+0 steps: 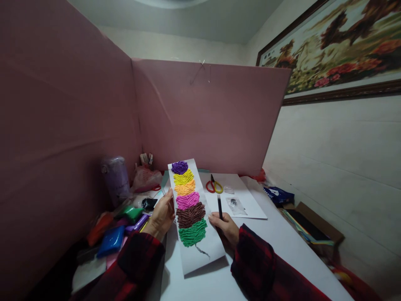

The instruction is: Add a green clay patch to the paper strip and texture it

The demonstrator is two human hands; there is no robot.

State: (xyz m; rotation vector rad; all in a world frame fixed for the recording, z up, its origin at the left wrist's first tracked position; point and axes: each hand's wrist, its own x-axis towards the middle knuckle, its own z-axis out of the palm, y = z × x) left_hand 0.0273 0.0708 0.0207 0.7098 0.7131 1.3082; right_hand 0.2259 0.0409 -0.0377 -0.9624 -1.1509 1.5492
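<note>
A long white paper card (202,261) is tilted up above the table between my hands. Raised, clay-like strands form bands on it: purple at the top, then yellow, orange, pink, brown and green, with a thin dark curved line below. My left hand (161,215) grips the card's left edge. At the right edge, my right hand (226,228) pinches the card between thumb and fingers. That same hand also holds a black pen (219,207), which points upward.
Scissors with red and yellow handles (214,186) and a small clear bag (235,207) lie on white sheets behind the card. Coloured packets (111,241) and a purple bottle (116,177) crowd the left. A box of coloured sheets (310,228) sits right. Pink panels (206,117) rise behind.
</note>
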